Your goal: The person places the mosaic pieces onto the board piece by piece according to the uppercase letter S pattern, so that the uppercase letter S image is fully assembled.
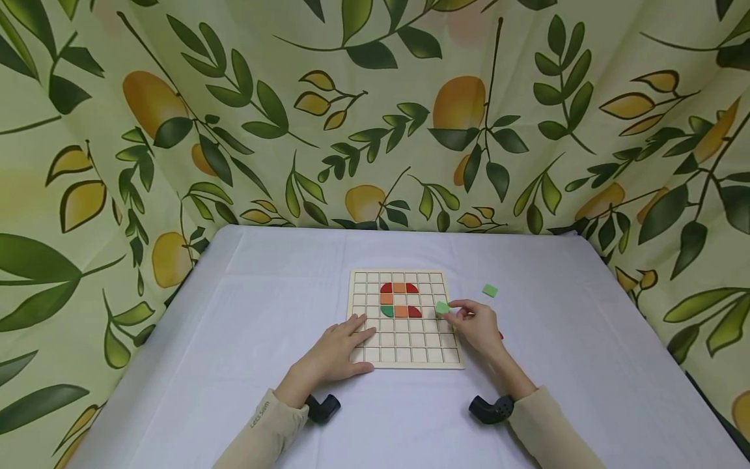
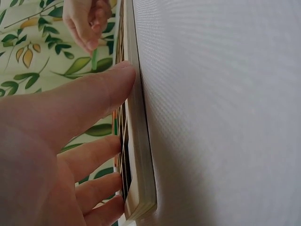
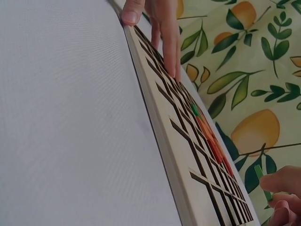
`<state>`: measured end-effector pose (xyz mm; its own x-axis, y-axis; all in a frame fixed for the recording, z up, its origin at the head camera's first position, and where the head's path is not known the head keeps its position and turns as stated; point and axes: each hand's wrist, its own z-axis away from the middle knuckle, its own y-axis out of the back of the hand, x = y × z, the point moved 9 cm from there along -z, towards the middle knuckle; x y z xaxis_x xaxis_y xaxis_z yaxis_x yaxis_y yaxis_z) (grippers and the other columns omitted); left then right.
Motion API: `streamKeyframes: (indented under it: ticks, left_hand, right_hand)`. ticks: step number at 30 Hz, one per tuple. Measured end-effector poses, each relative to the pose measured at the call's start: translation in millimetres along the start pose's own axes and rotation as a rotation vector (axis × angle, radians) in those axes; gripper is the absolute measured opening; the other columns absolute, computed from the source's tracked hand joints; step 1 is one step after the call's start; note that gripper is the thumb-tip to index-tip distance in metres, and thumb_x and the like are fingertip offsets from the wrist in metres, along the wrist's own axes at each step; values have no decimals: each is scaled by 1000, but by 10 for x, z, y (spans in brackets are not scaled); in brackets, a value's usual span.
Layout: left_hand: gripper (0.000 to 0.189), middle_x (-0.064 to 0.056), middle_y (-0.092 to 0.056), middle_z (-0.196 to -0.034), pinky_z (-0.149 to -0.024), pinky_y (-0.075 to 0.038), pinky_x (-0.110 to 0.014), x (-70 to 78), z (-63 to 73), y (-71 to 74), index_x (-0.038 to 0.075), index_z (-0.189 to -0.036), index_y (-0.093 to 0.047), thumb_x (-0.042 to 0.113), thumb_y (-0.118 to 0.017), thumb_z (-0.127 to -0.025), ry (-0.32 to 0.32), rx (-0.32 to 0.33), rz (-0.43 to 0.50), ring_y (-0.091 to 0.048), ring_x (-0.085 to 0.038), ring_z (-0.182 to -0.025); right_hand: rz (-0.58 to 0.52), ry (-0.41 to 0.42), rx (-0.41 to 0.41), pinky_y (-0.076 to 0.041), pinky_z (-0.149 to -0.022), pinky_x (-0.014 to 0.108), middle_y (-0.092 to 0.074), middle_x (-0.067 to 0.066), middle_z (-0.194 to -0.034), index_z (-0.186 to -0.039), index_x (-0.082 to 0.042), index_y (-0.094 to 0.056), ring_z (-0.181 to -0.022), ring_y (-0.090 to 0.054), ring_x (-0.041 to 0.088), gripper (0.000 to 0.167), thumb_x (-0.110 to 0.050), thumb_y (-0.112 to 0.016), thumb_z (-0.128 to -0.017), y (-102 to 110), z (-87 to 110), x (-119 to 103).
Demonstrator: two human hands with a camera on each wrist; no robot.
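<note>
A square wooden grid board [image 1: 405, 357] lies on the white cloth, its cells partly filled with red, orange and dark green tiles [image 1: 401, 311] laid in a C-like outline. My left hand [image 1: 335, 348] rests on the board's left side, fingers spread over the cells and thumb [image 2: 120, 80] at the near edge. Between thumb and fingers, my right hand [image 1: 477, 326] pinches a light green square tile [image 1: 442, 308] above the right edge of the board. In the right wrist view that tile [image 3: 262, 181] is seen edge-on, raised over the grid.
A second light green tile [image 1: 489, 290] lies on the cloth right of the board. A bit of a red piece [image 1: 500, 335] peeks out beside the right hand. Black devices [image 1: 492, 410] sit at both wrists. A leaf-patterned curtain [image 1: 375, 130] hangs behind the table.
</note>
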<state>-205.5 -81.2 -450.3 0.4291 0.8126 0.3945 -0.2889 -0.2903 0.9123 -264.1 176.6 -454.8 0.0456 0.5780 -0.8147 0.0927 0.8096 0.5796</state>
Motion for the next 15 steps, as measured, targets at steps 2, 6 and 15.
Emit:
streamKeyframes:
  ticks: [2,6,15]
  left_hand:
    - [67,-13,-35,-157,-115,-31,-56,-2,-3,-2,14,-143,-47,42,-68,-85,0,-1,0,-30,-33,-148]
    - [67,-13,-35,-157,-115,-31,-56,-2,-3,-3,15,-143,-47,42,-68,-85,-1,-2,-3,-31,-33,-148]
    - [67,-13,-34,-158,-116,-30,-56,-9,-12,-6,15,-143,-47,42,-68,-86,4,-7,2,-29,-33,-148]
  right_hand:
    - [3,16,-6,-31,-48,15,-52,1,-70,-104,3,-70,-54,-40,0,28,-10,-75,-80,-15,6,-16]
    - [-15,37,-30,-32,-48,15,-54,3,-70,-104,3,-70,-52,-41,0,27,-9,-75,-80,-61,27,-28]
    - [-89,50,-95,-32,-44,14,-50,1,-69,-104,5,-70,-48,-38,0,27,-5,-74,-79,-199,62,-42]
